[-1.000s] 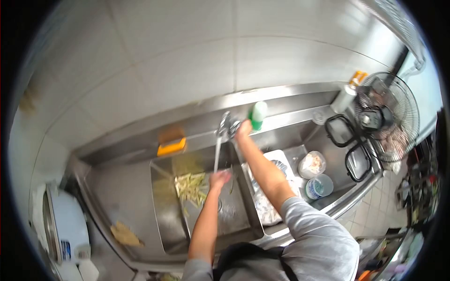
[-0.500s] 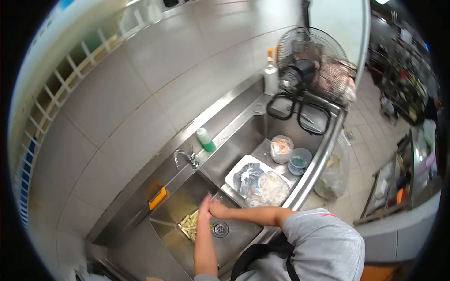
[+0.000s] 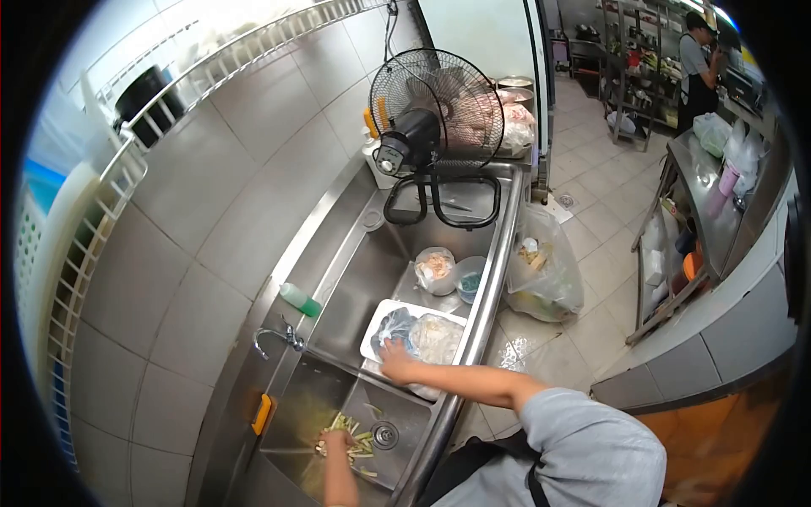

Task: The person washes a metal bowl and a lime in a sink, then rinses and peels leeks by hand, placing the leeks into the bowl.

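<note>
In the near sink basin (image 3: 317, 397), my left hand (image 3: 338, 438) is down at a loose pile of cut pale-green stalks (image 3: 363, 442). Its fingers are mostly hidden among the pieces. My right hand (image 3: 395, 362) reaches over the near edge of a white tray (image 3: 369, 345), fingers apart at a knotted plastic bag with dark contents (image 3: 394, 324). Beside that bag on the tray lies another clear plastic bag with whitish contents (image 3: 436, 340). Bits of stalk lie around the drain strainer (image 3: 385, 435).
A chrome faucet (image 3: 279, 338), a green bottle (image 3: 300, 299) and a yellow-orange tool (image 3: 263, 414) line the sink's back. Two tubs stand beyond the tray, one with pinkish contents (image 3: 436, 268). A black fan (image 3: 422, 139) sits farther off; a clear rubbish bag (image 3: 545, 270) is on the floor.
My hands, together over the basin before, have parted: the left went down to the stalks, the right moved to the tray. The camera view has swung toward the right.
</note>
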`<action>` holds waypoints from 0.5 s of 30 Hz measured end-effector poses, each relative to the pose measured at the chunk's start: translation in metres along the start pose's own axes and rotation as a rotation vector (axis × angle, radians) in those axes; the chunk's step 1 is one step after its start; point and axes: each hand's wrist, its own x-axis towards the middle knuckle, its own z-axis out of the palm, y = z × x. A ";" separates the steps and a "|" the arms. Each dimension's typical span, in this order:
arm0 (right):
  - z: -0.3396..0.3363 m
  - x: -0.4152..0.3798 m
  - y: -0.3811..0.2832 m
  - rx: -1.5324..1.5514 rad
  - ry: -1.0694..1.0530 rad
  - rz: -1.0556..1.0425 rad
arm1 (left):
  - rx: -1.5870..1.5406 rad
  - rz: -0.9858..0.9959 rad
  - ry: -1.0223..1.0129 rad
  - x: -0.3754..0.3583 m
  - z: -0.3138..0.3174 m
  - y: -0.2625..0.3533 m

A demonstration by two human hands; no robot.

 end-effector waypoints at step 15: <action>-0.034 -0.036 0.212 0.866 0.014 -0.079 | -0.308 -0.303 0.276 -0.075 0.025 0.171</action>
